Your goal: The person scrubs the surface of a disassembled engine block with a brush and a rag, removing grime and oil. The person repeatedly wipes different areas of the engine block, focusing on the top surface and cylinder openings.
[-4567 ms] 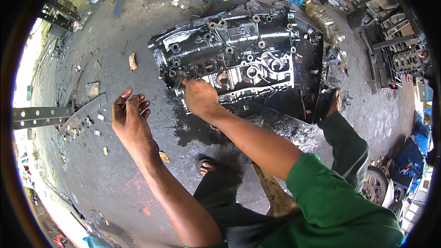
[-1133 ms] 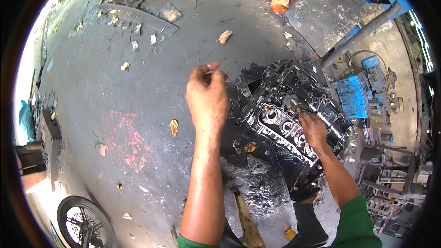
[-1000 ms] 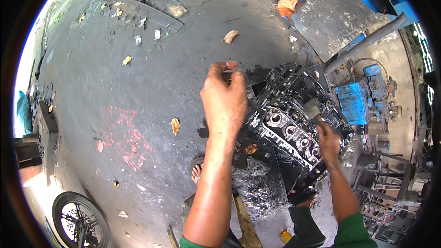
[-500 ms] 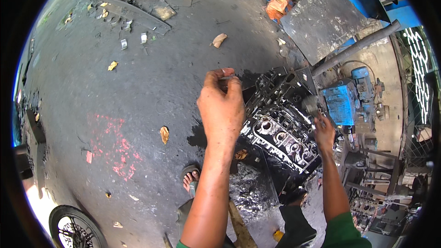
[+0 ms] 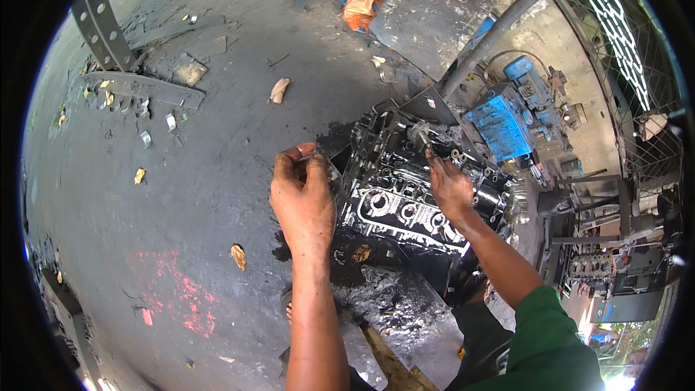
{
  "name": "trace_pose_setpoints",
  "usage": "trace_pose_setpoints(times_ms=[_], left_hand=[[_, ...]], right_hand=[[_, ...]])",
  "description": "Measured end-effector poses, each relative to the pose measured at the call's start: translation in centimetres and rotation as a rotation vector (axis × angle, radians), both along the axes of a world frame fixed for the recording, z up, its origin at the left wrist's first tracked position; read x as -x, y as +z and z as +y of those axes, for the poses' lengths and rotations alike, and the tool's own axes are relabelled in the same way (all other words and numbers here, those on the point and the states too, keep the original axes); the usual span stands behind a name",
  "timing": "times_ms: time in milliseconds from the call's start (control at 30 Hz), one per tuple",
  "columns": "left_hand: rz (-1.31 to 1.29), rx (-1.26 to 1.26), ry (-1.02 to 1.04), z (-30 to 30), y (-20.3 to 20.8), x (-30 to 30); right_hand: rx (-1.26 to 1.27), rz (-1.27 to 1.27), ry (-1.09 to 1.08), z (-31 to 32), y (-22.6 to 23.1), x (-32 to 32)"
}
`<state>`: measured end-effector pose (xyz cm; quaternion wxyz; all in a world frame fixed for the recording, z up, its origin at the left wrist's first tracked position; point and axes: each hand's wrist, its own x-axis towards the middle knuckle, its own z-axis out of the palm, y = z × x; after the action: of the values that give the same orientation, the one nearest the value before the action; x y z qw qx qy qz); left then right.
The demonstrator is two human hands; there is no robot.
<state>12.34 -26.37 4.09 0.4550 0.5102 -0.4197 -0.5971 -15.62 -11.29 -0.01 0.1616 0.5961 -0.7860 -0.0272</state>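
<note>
A dark, wet engine cylinder head [image 5: 397, 206] lies on the ground in front of me, its metal glossy with black liquid. My right hand [image 5: 452, 188] grips a paintbrush [image 5: 421, 137], whose bristles are at the far part of the engine piece. Left of the engine piece, my left hand [image 5: 302, 192] is raised with thumb and fingers curled together. Whatever it may hold is too hidden to make out.
A blue machine with a motor [image 5: 499, 123] stands to the right, past a slanting metal pole [image 5: 499, 32]. An orange bag [image 5: 360, 6] lies at the far side. Dry leaves [image 5: 239, 256] and curved metal strips [image 5: 148, 89] are on the floor.
My right hand has moved the brush away from me, to the far part of the cylinder head. The whole view has shifted; my left hand stays curled beside the engine piece.
</note>
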Motion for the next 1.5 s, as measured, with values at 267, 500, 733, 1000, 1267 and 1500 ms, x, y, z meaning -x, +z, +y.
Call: trace_pose_setpoints(times_ms=[267, 500, 733, 1000, 1267, 1500], left_hand=[[0.029, 0.006, -0.033, 1.2, 0.2, 1.4], [-0.023, -0.008, -0.055, 2.8, 0.6, 3.5], [-0.051, 0.002, 0.013, 3.1, 1.3, 2.3], [0.032, -0.028, 0.124, 2.2, 1.2, -1.0], [-0.073, 0.037, 0.101, 2.2, 0.9, 0.2], [0.060, -0.026, 0.202, -0.5, 0.0, -2.6]], right_hand=[[-0.192, 0.205, 0.306, -1.4, 3.7, 2.0], [-0.625, 0.418, 0.360, -8.2, 7.9, -0.3], [-0.735, 0.384, 0.302, -5.7, 9.1, 2.3], [-0.580, 0.219, 0.110, -3.4, 5.3, 4.1], [-0.517, 0.008, 0.033, -2.3, 9.3, 5.2], [-0.260, -0.074, 0.186, -8.3, 10.4, 2.6]])
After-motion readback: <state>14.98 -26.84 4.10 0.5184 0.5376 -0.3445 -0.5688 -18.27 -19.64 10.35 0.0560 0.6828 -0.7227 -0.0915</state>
